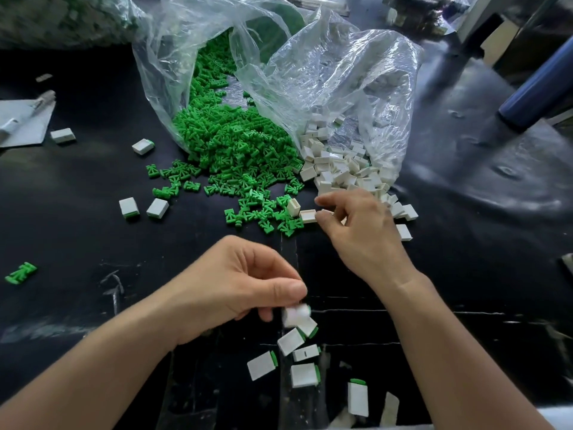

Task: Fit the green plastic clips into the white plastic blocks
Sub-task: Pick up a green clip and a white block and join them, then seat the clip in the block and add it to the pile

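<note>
Green clips (pixel 235 144) spill in a heap from a clear bag (pixel 161 57) onto the black table. Beside them, white blocks (pixel 341 169) pour from a second clear bag (pixel 341 72). My right hand (pixel 362 231) reaches to the front edge of the white heap. Its thumb and fingers pinch a white block (pixel 308 216). My left hand (pixel 242 283) hovers nearer me with curled fingers. A blurred fitted block (pixel 296 315) sits right at its thumb tip, and I cannot tell whether the hand holds it. Several fitted blocks (pixel 262 364) with green ends lie just below.
More fitted blocks lie at the left (pixel 128 207) and further back (pixel 143 146). A lone green clip (pixel 21 273) lies far left. There is a grey sheet (pixel 24 122) at the left edge and a blue cylinder (pixel 539 88) at the right.
</note>
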Motion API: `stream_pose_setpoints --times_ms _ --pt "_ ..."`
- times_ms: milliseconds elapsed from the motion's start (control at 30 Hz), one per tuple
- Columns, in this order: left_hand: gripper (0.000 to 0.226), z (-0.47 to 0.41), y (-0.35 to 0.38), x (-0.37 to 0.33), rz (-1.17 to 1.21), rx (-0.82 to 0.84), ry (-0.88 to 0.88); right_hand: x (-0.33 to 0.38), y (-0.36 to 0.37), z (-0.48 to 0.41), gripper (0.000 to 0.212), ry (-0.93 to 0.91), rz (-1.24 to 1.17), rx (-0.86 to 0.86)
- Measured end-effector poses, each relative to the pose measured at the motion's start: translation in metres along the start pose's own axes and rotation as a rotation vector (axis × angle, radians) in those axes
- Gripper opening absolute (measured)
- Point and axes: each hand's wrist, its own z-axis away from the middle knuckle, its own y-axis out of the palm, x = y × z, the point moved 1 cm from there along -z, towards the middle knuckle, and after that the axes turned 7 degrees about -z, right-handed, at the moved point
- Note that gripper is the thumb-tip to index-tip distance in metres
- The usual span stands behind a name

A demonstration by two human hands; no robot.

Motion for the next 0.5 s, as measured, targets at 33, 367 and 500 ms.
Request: stream_pose_setpoints --times_ms 33,367,500 --pt "0.027 0.000 0.001 0.000 -0.010 0.025 -0.006 0.000 0.002 0.000 0.027 -0.011 0.043 0.006" --pt "0.040 -0.003 -0.001 0.001 -0.001 -0.064 0.000 -0.001 0.014 0.000 0.036 -0.038 0.246 0.079" --pt "0.038 -0.004 -0.003 0.002 0.033 -0.124 -0.012 -0.003 0.012 -0.001 0.025 -0.032 0.209 0.093"
